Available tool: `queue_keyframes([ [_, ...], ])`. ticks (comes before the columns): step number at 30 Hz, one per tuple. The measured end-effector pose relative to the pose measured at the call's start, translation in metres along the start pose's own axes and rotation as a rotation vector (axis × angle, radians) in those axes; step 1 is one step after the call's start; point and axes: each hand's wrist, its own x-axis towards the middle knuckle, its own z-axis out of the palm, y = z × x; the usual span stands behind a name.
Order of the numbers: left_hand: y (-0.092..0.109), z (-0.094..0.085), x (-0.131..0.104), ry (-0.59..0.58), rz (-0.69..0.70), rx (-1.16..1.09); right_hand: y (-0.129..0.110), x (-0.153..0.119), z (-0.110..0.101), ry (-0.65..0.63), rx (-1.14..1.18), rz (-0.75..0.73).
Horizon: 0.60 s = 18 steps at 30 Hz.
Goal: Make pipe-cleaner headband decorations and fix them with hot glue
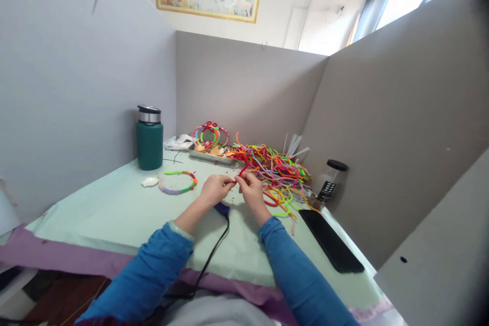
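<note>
Both hands closed in fingertip pinches on one red fuzzy strip (243, 169); left hand (214, 189) and right hand (252, 193) nearly meet above the table, the strip's free end slanting up past the right fingertips; whether the fingers twist or bend it cannot be told.

Surroundings, largest first: pale green table cover (126, 224) under everything; tangled heap of coloured fuzzy strips (278, 163) just beyond the right hand; black flat slab (332, 242) near the right edge; green bottle (149, 142) upright at far left; clear jar (329, 183) with a black lid, beside the right partition; metal tray (210, 158) behind the hands, with rings and small pieces; multicoloured loop (178, 192) flat to the left of the left hand; dark blue object (222, 209) partly under the left wrist, with a black cable; white piece (150, 182) beside the loop.

Judgement: the step in hand is close two-handed shaping or joining of the strip; at this stage it calls for light, steady pressure, one pinch anchoring while the other works; the soft pile could hide a loose turn, and the free end could snag on the heap.
</note>
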Motion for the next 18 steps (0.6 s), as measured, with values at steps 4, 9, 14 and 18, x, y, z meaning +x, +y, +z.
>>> queue_keyframes([
  [4,0.003,0.004,0.003,-0.019,-0.183,-0.429,0.006,0.006,0.001,0.095,0.251,0.187],
  [9,0.005,0.001,0.002,0.008,-0.202,-0.725,0.0,0.001,0.007,0.099,0.36,0.261],
  [14,0.002,-0.001,0.003,0.06,-0.276,-0.79,-0.008,-0.004,0.01,0.054,0.354,0.29],
  [18,-0.001,-0.001,0.004,0.024,-0.269,-0.705,-0.005,-0.002,0.007,0.028,0.349,0.3],
])
